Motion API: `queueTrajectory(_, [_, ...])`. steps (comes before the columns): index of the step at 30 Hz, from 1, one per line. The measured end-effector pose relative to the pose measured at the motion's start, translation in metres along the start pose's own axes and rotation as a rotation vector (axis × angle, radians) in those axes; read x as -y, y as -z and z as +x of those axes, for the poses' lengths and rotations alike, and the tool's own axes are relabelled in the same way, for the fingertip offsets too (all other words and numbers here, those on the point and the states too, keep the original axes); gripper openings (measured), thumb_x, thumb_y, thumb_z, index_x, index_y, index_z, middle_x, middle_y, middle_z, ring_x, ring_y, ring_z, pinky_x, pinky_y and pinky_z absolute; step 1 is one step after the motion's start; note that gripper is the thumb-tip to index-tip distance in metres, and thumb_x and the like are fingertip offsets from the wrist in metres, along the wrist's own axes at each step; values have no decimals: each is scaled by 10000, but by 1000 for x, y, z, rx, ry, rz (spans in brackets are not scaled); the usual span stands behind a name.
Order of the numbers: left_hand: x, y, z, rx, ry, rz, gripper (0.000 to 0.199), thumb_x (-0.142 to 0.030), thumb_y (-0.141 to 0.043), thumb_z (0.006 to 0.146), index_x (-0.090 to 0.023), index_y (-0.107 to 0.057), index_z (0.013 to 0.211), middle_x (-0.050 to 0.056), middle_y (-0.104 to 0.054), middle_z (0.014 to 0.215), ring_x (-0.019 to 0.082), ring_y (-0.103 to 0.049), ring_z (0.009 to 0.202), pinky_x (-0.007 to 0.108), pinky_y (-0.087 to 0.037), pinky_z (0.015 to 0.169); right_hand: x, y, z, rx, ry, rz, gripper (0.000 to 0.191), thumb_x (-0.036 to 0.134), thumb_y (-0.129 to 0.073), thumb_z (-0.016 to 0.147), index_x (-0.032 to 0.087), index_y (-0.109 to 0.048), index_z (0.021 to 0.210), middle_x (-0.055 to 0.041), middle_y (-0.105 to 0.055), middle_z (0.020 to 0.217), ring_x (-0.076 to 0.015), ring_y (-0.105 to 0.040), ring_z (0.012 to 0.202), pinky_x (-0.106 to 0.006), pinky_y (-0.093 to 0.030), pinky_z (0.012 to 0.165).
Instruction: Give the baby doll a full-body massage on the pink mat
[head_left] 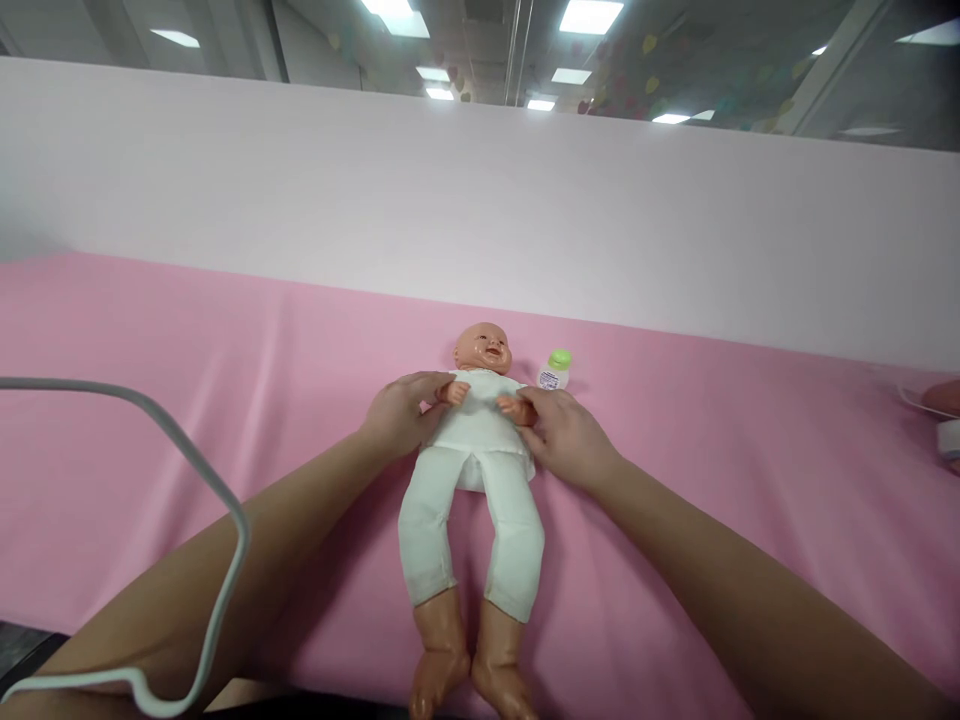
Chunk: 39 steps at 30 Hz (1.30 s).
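Note:
A baby doll (480, 420) in a white top and white trousers lies on its back on a pink sheet (315, 600), head away from me and bare feet toward me. My left hand (405, 412) grips the doll's forearm at the left, thumb and fingers closed around it. On the other side, my right hand (568, 432) is closed around the doll's other forearm. Both doll hands rest bent over its chest. Just beyond my right hand stands or lies a small clear bottle (554, 372) with a green cap; which, I cannot tell.
A white wall panel (480, 220) runs behind the pink surface, with glass above it reflecting ceiling lights. A grey-white cable (217, 490) loops across the left foreground over my left arm. At the far right edge, part of another person's hand (943, 397) shows.

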<state>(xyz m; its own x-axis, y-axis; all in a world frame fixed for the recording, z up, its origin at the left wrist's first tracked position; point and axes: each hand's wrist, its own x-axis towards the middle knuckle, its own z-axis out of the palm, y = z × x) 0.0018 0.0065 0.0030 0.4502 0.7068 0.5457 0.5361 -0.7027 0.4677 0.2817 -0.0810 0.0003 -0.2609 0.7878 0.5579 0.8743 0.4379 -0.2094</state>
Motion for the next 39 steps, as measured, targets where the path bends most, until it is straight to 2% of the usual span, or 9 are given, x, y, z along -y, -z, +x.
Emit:
queueTrajectory(5, [9, 9, 7, -167, 399, -237, 417, -358, -681, 892, -301, -695, 1305, 27, -781, 1219, 237, -732, 1111, 319, -595, 912, -27, 11, 3, -206, -404, 222, 716, 487, -703, 876, 225, -448, 1492, -109, -765, 1142, -272, -729, 840, -440, -605, 759])
queueTrajectory(8, [25, 15, 12, -262, 591, -303, 371, -381, -706, 867, -254, -698, 1216, 72, -781, 1159, 258, -749, 1047, 336, -609, 837, -46, 18, 5, -268, -556, 228, 756, 532, -701, 858, 222, -448, 1499, -103, -771, 1101, -272, -732, 866, -417, -587, 771])
queueTrajectory(13, [58, 16, 18, -367, 915, -502, 307, -412, -756, 841, -202, -678, 1050, 117, -768, 1032, 251, -776, 802, 352, -624, 696, -77, 16, 1, -213, -851, 229, 776, 544, -691, 841, 198, -445, 1490, -131, -764, 1090, -301, -732, 913, -402, -571, 753])
queueTrajectory(17, [74, 10, 23, -404, 1063, -592, 271, -370, -768, 842, -177, -668, 1003, 123, -761, 869, 289, -782, 761, 381, -627, 669, -101, 4, -7, -132, -979, 379, 842, 481, -725, 803, 186, -405, 1524, -164, -756, 1063, -290, -725, 736, -414, -578, 624])
queueTrajectory(23, [79, 6, 25, -427, 1066, -602, 262, -396, -767, 845, -181, -667, 958, 111, -738, 747, 333, -779, 773, 410, -634, 658, -110, 1, -9, -66, -1078, 503, 883, 395, -740, 787, 145, -364, 1545, -149, -749, 915, -254, -683, 596, -363, -533, 470])
queueTrajectory(28, [72, 9, 19, -366, 880, -599, 282, -360, -757, 845, -190, -639, 1037, 106, -745, 972, 263, -780, 847, 366, -646, 745, -90, 9, -1, -157, -1070, 573, 841, 406, -772, 805, 205, -386, 1525, -162, -741, 1130, -252, -743, 728, -374, -622, 590])
queueTrajectory(31, [60, 14, 15, -304, 729, -411, 319, -381, -738, 848, -217, -641, 1103, 76, -743, 1045, 250, -767, 915, 366, -636, 793, -76, 14, 3, -242, -960, 546, 803, 491, -764, 834, 233, -412, 1508, -139, -736, 1201, -250, -757, 805, -393, -646, 722])
queueTrajectory(34, [42, 19, 13, -237, 643, -225, 374, -391, -695, 872, -247, -637, 1213, 59, -760, 1091, 257, -751, 960, 385, -618, 814, -60, 17, 5, -283, -775, 411, 807, 545, -742, 841, 246, -422, 1518, -94, -753, 1130, -261, -743, 879, -401, -626, 757])
queueTrajectory(39, [10, 20, 9, -168, 338, -79, 401, -332, -663, 898, -277, -648, 1295, 23, -781, 1123, 224, -739, 1018, 339, -587, 886, -25, 14, 7, -250, -417, 299, 615, 456, -739, 853, 279, -572, 1418, -59, -750, 1135, -219, -700, 803, -391, -604, 752])
